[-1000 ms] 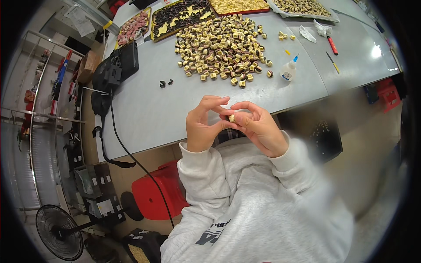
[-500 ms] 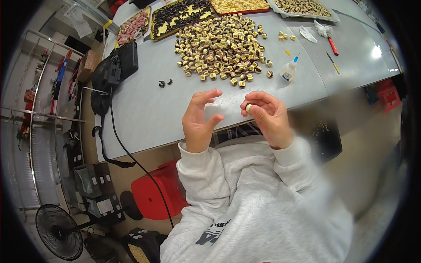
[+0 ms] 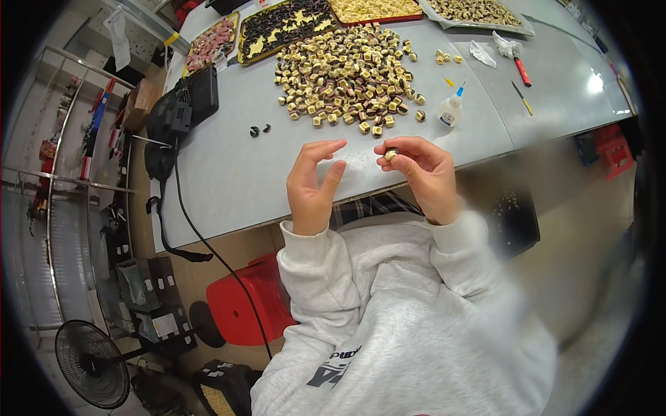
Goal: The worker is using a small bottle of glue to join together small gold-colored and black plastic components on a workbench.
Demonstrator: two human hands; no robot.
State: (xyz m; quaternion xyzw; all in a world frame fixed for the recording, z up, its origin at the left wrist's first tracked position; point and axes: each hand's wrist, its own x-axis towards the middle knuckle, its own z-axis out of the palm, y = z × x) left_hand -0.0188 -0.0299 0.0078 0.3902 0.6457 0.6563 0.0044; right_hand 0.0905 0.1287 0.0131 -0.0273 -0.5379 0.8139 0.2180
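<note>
Between the thumb and fingertips of my right hand (image 3: 431,177) is a small black and cream piece (image 3: 391,154), held over the table's near edge. My left hand (image 3: 313,187) is raised to the left of it, thumb and fingers apart, with nothing in it. Beyond both hands spreads a large heap of small blocky cream and dark pieces (image 3: 340,76). A white squeeze bottle (image 3: 449,111) with a blue needle tip stands to the right of the heap. A few black curved bits (image 3: 254,132) lie on the left.
Along the far side of the grey table (image 3: 236,180) are trays of pink parts (image 3: 211,45), black parts (image 3: 288,28) and cream parts (image 3: 374,8). Crumpled tissue (image 3: 481,54), a red-handled tool (image 3: 522,72) and a thin yellow-ended tool (image 3: 522,99) lie right. A black cable (image 3: 201,236) hangs left.
My right hand has shifted slightly up and left, and the piece in its fingers looks turned. My left thumb now points more upward. The view has shifted a little.
</note>
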